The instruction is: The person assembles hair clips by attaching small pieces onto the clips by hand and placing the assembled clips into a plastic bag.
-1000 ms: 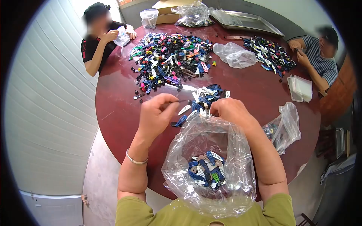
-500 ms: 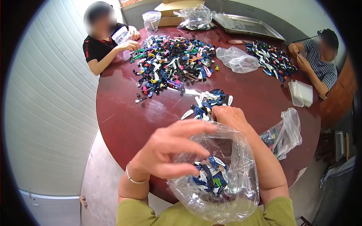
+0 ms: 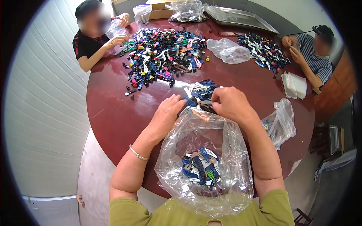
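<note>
A small heap of blue, white and black snap hair clips (image 3: 201, 89) lies on the table in front of me. My left hand (image 3: 168, 111), a bangle on its wrist, reaches the heap's near left side, fingers curled together against clips there. On the other side my right hand (image 3: 230, 101) pinches clips at the heap's near right edge. Its fingertips are partly hidden. Below both hands, a clear plastic bag (image 3: 169, 154) gapes open between my forearms. Inside it rests a cluster of hair clips (image 3: 201, 167), mostly blue and white with a green one.
A large mixed pile of clips (image 3: 162, 56) covers the far left-middle of the table (image 3: 113, 116). Another pile (image 3: 264, 52) lies far right. Plastic bags (image 3: 229, 51), clear sleeves (image 3: 295, 86) and a metal tray (image 3: 245, 20) lie around. Two people sit across, handling small things.
My left hand has moved from above the bag forward to the small heap's left side. My right hand stays at the heap. The view has shifted slightly.
</note>
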The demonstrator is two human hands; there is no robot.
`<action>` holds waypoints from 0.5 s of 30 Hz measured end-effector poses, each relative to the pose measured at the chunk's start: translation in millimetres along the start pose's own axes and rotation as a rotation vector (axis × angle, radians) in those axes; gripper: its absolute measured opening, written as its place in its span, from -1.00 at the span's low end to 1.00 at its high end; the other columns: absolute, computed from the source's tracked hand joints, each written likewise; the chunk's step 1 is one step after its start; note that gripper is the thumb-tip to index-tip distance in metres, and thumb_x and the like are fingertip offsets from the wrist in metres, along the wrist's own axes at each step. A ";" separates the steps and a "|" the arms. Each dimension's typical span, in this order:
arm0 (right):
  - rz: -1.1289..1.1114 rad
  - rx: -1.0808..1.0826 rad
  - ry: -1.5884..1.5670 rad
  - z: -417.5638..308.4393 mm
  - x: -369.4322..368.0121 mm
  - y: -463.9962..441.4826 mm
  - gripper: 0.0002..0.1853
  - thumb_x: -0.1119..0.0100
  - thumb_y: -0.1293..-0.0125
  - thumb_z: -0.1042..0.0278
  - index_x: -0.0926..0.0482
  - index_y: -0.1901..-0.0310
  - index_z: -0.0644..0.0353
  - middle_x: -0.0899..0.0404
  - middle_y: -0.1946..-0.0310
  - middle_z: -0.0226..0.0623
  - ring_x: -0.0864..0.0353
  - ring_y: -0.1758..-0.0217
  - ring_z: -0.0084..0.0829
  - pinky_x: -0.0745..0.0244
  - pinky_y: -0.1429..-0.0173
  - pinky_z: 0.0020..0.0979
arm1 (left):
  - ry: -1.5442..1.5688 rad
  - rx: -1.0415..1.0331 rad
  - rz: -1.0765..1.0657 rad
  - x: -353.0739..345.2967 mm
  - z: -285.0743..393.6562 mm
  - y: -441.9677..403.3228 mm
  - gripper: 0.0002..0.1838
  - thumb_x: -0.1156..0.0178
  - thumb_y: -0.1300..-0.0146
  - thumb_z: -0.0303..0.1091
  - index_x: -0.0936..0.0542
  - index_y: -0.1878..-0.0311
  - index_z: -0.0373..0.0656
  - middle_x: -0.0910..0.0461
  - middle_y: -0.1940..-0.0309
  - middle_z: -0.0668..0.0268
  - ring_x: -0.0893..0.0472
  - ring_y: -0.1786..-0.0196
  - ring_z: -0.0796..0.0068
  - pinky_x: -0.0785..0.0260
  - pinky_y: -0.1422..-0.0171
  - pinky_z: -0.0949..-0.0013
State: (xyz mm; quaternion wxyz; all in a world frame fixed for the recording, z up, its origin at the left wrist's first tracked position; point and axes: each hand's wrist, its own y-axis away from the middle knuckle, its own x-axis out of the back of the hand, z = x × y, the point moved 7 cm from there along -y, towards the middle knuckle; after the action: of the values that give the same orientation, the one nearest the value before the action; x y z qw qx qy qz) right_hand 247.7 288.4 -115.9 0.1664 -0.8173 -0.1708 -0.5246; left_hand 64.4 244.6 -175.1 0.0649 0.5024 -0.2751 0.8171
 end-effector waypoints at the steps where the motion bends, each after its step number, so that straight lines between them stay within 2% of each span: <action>1: 0.015 -0.022 -0.038 2.0 5.2 0.5 -0.84 -0.13 -0.03 0.38 -0.66 0.38 0.21 -0.66 0.39 -0.04 -0.67 0.23 -0.05 -0.54 0.10 -0.11 | -0.043 -0.073 0.002 -1.4 5.3 -1.3 -0.53 -0.28 -0.11 -0.32 -0.55 -0.12 -0.22 -0.44 -0.22 -0.10 -0.42 -0.30 -0.08 -0.27 -0.38 0.10; 2: 0.031 -0.042 -0.074 3.9 10.6 0.6 -0.84 -0.14 -0.03 0.38 -0.67 0.38 0.21 -0.67 0.38 -0.05 -0.67 0.23 -0.05 -0.54 0.10 -0.11 | -0.063 -0.092 -0.004 -2.2 11.6 0.2 -0.53 -0.29 -0.06 -0.31 -0.57 -0.10 -0.19 -0.42 -0.25 -0.08 -0.42 -0.31 -0.08 -0.27 -0.37 0.07; 7: 0.017 -0.067 -0.340 10.0 15.1 -1.2 -0.80 -0.20 -0.02 0.38 -0.67 0.34 0.30 -0.68 0.40 -0.06 -0.69 0.32 -0.18 -0.55 0.17 -0.23 | 0.006 -0.084 0.060 6.0 29.5 -4.0 -0.62 -0.29 -0.03 -0.33 -0.60 0.03 -0.17 -0.54 -0.05 0.08 -0.52 -0.15 0.03 -0.39 -0.22 0.11; 10: 0.012 -0.008 -0.470 6.9 15.6 -1.4 -0.85 -0.22 -0.09 0.49 -0.63 0.32 0.38 -0.61 0.51 -0.33 -0.53 0.43 -0.64 -0.44 0.29 -0.55 | 0.005 -0.095 0.086 7.9 29.4 -4.9 -0.70 -0.29 -0.01 -0.35 -0.61 0.13 -0.15 -0.58 0.10 0.18 -0.58 -0.02 0.12 -0.46 -0.08 0.15; 13: 0.032 -0.014 -0.605 6.5 18.9 -1.5 -0.85 -0.21 -0.13 0.52 -0.63 0.26 0.37 -0.62 0.43 -0.40 -0.51 0.40 -0.68 -0.44 0.29 -0.56 | -0.002 -0.091 0.132 12.6 28.9 -4.7 -0.75 -0.28 0.00 -0.36 -0.61 0.19 -0.12 -0.59 0.17 0.24 -0.60 0.05 0.17 -0.50 0.01 0.19; 15: 0.097 0.046 -0.756 -1.9 31.7 2.5 -0.86 -0.19 -0.15 0.54 -0.63 0.25 0.37 -0.61 0.47 -0.43 -0.51 0.41 -0.70 -0.42 0.33 -0.57 | -0.014 -0.084 0.143 13.0 27.2 -4.9 -0.77 -0.27 -0.01 -0.38 -0.61 0.20 -0.10 -0.59 0.18 0.26 -0.60 0.06 0.19 -0.51 0.03 0.21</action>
State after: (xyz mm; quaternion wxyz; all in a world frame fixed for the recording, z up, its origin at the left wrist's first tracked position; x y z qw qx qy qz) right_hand 259.8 288.6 -86.3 0.1348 -0.9562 -0.1930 -0.1738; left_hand 81.3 232.5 -152.7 0.0254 0.4838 -0.3446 0.8041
